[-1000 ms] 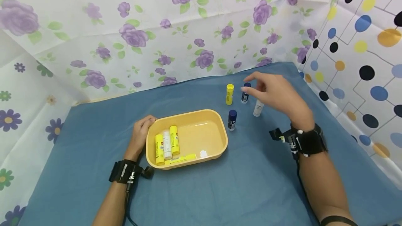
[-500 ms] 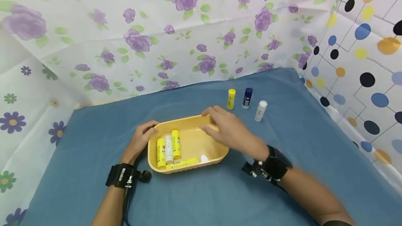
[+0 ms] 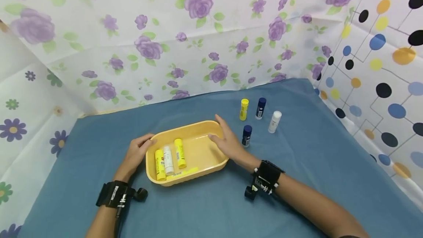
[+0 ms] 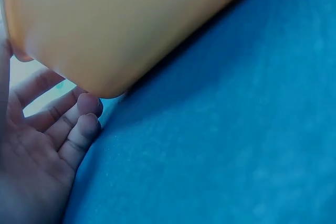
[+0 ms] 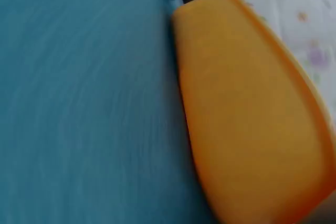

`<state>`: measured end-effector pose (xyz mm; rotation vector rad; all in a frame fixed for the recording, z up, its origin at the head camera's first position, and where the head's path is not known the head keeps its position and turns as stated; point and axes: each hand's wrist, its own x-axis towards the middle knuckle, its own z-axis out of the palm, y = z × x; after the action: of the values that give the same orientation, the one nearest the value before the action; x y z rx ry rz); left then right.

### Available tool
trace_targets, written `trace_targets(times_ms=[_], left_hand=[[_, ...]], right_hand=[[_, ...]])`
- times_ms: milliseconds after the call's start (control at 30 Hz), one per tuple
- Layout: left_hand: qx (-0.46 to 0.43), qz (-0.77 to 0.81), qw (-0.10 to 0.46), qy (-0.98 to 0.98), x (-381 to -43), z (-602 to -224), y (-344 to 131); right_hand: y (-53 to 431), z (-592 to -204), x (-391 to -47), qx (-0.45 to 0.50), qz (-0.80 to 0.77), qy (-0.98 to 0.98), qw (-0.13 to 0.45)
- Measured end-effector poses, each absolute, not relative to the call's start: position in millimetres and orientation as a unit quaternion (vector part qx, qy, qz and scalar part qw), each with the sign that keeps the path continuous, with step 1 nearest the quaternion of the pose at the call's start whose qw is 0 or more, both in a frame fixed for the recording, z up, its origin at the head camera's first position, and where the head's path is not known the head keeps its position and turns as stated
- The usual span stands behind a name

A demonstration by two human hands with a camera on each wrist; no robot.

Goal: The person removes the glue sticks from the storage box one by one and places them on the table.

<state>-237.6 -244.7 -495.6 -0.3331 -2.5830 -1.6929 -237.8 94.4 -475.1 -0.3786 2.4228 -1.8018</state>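
Observation:
A yellow plastic tray point(image 3: 202, 150) sits on the blue cloth in the head view, between both hands. My left hand point(image 3: 134, 153) grips its left end, thumb at the rim; in the left wrist view the fingers point(image 4: 73, 135) are bent against the tray's outer corner. At the right end, my right hand point(image 3: 228, 142) holds the rim with the thumb inside and the other fingers outside, partly hidden by the wall. Inside lie a yellow glue stick point(image 3: 160, 164), a white glue stick point(image 3: 168, 160), another yellow glue stick point(image 3: 180, 152) and a yellow stick point(image 3: 185, 173) along the near wall.
Right of the tray stand a dark blue glue stick point(image 3: 246, 136), a yellow glue stick point(image 3: 243, 109), a second dark blue glue stick point(image 3: 260, 108) and a white glue stick point(image 3: 274, 121). Flowered sheets point(image 3: 198, 47) hang behind; a dotted sheet point(image 3: 383, 83) hangs at right.
My right hand has come from above the standing glue sticks to the tray's right end. The tray has shifted left with both hands, and the glue sticks inside have spread slightly.

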Motion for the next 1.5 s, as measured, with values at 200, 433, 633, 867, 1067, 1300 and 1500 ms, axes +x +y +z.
trace_targets(times_ms=[200,433,633,867,1067,1300,1500], left_hand=[[-0.097,-0.549,-0.024,-0.83,-234,-497,-239],[-0.078,-0.572,0.01,-0.817,-238,-503,-224],[-0.08,-0.57,0.051,-0.816,-249,-497,-218],[-0.095,-0.563,-0.003,-0.821,-240,-494,-225],[-0.124,-0.485,0.01,-0.866,-239,-478,-228],[-0.156,-0.294,0.231,-0.914,-209,-424,-189],[-0.165,-0.235,0.09,-0.954,-197,-428,-159]], right_hand=[[107,-501,-233,-0.012,-0.78,0.605,0.161],[117,-508,-231,-0.051,-0.8,0.588,0.106],[120,-500,-242,-0.082,-0.787,0.605,0.092],[117,-506,-234,-0.082,-0.782,0.61,0.098],[112,-503,-238,-0.096,-0.78,0.611,0.094],[108,-498,-243,-0.107,-0.771,0.619,0.101],[103,-499,-243,-0.096,-0.768,0.623,0.111]])
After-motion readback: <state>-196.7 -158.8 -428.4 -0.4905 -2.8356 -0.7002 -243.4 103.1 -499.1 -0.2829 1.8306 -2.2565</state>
